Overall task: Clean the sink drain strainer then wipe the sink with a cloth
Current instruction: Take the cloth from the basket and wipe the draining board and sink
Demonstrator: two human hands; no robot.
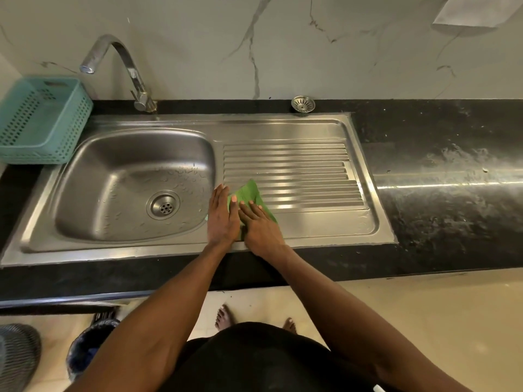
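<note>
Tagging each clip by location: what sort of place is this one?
Most likely a home kitchen: a stainless steel sink with ribbed drainboard set in a black stone countertop, a curved chrome tap, and a teal perforated plastic basket beside it.

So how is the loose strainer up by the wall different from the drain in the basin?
The strainer sits loose on the black counter by the wall, with radial slots and a raised centre. The drain is fixed in the wet basin floor, with a cluster of round holes. Both are round, shiny metal.
</note>
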